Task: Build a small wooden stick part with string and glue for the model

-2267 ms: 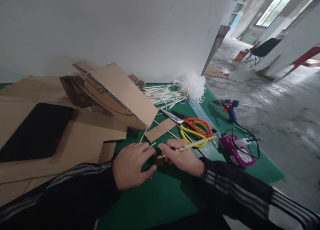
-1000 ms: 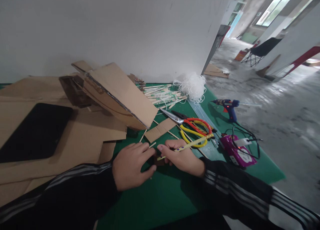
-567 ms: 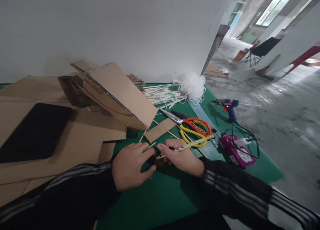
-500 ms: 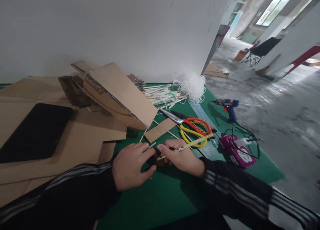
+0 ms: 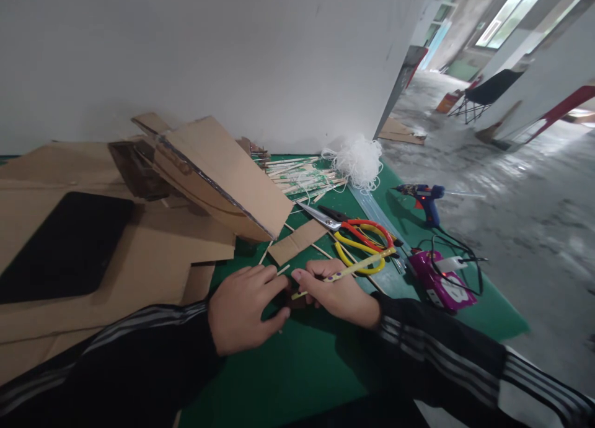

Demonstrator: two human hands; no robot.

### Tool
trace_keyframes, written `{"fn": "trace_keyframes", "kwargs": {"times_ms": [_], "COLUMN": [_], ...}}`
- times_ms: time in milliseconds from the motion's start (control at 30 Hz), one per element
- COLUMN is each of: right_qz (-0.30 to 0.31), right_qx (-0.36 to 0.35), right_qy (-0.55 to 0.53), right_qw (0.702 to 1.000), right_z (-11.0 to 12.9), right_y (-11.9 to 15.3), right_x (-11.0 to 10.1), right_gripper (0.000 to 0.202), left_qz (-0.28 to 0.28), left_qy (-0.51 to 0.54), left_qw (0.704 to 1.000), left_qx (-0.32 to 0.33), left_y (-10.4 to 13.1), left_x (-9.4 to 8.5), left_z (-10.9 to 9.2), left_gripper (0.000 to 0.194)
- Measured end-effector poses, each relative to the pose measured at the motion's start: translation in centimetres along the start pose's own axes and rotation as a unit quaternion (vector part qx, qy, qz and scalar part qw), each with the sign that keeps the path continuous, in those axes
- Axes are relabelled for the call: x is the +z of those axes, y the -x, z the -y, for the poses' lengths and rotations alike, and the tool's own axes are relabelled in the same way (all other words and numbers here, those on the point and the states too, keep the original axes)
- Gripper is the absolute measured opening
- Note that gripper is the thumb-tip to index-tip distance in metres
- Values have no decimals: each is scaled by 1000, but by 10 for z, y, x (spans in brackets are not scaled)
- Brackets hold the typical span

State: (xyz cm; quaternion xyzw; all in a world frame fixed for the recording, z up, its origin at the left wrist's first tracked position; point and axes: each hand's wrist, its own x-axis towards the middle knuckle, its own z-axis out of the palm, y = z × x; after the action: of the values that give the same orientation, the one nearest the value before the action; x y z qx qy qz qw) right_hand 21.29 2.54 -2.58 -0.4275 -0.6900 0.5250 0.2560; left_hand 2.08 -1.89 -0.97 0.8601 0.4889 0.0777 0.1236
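Note:
My right hand (image 5: 338, 292) is closed around a yellow pencil (image 5: 360, 266) with dark dots, its lower end slanting down to the left. Beneath that end lies a small dark brown piece (image 5: 297, 301), probably cardboard, mostly hidden by the fingers. My left hand (image 5: 248, 307) rests at the piece's left side, fingers bent and thumb pointing right. From under its fingers pokes the pale end of a thin wooden stick (image 5: 283, 269), the rest covered. Just beyond both hands lie a cardboard strip (image 5: 297, 242) and scissors (image 5: 357, 233) with red and yellow handles.
A folded cardboard structure (image 5: 227, 174) leans over cardboard sheets (image 5: 176, 236), with a black flat panel (image 5: 69, 245) on the left. Thin sticks (image 5: 302, 174) and white string (image 5: 357, 161) lie at the back. A blue glue gun (image 5: 425, 199) and purple power strip (image 5: 439, 279) sit right on the green table (image 5: 288, 384).

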Motion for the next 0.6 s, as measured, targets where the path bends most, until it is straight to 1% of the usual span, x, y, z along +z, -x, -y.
{"fn": "trace_keyframes", "kwargs": {"times_ms": [233, 600], "right_qz": [5, 8], "right_qx": [3, -5], "right_qy": [-6, -4], "right_qw": [1000, 1000], "right_z": [3, 5], "right_y": [1, 1], "right_x": [0, 0], "right_gripper": [39, 38], "left_qz": [-12, 3], "left_qy": [0, -4], "left_qw": [1000, 1000], "left_qx": [5, -1], "left_y": [1, 1], "left_x": [0, 1], "left_z": [0, 0], "left_gripper": [12, 12]}}
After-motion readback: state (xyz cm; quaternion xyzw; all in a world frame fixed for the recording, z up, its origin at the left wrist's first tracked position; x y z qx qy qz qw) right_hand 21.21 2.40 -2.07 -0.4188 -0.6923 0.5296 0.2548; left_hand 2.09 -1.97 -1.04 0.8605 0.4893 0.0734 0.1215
